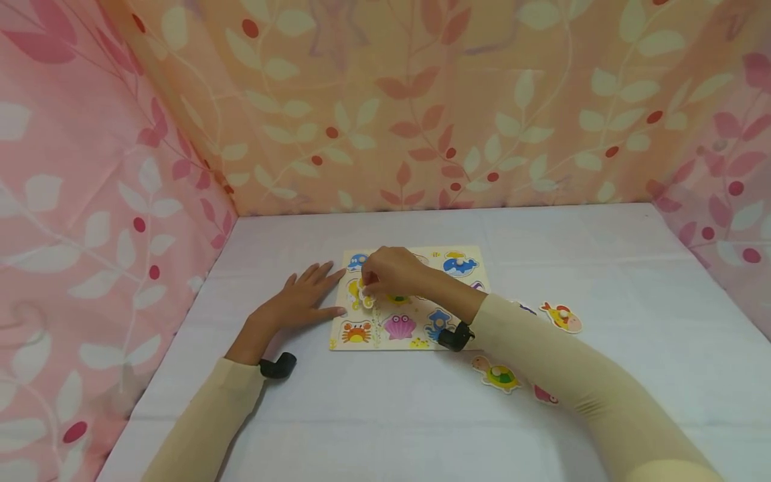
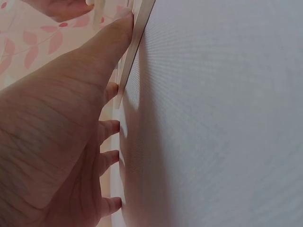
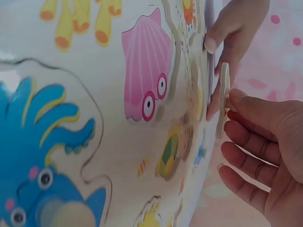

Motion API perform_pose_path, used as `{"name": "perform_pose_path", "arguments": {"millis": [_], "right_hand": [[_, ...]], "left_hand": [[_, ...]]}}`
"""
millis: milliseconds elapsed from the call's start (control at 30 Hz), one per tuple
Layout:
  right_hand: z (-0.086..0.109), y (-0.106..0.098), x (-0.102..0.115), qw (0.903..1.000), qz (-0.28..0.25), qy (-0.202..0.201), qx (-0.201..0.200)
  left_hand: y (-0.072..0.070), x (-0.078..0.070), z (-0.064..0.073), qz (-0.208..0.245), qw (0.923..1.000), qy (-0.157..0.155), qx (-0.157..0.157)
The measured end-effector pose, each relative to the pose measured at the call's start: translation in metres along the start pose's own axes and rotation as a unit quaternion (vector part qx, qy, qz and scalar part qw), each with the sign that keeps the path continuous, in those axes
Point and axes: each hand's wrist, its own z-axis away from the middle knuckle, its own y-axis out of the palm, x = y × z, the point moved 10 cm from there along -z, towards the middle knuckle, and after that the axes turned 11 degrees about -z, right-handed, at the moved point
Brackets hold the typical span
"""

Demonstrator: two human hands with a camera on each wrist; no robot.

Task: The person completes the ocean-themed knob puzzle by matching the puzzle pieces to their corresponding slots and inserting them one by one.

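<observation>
My right hand (image 1: 394,271) pinches a yellow-edged wooden puzzle piece (image 1: 368,301) over the left middle of the puzzle board (image 1: 385,341). In the right wrist view the puzzle piece (image 3: 222,101) appears edge-on, thumb and forefinger at its back, face toward the board and a little off it. A yellow picture (image 1: 354,294) on the board lies beside the piece, partly covered. My left hand (image 1: 304,298) lies with fingers spread at the board's left edge. Its thumb (image 2: 111,42) rests against that edge in the left wrist view.
On the board are a blue octopus (image 1: 438,323), a whale (image 1: 460,266), a crab (image 1: 357,331) and a pink shell (image 1: 399,327). Right of it lie a loose turtle piece (image 1: 498,376), a fish piece (image 1: 562,317) and a pink piece (image 1: 545,396), partly under the right sleeve (image 1: 578,375).
</observation>
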Motion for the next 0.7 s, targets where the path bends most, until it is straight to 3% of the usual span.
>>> {"name": "perform_pose_path", "arguments": {"millis": [267, 700], "right_hand": [[-0.012, 0.009, 0.006, 0.9996, 0.016, -0.024, -0.001], [-0.022, 0.019, 0.005, 0.9998, 0.017, -0.009, 0.002]], "left_hand": [[0.001, 0.001, 0.000, -0.003, 1.0000, -0.002, 0.002], [0.000, 0.002, 0.000, 0.002, 1.0000, 0.003, 0.001]]}}
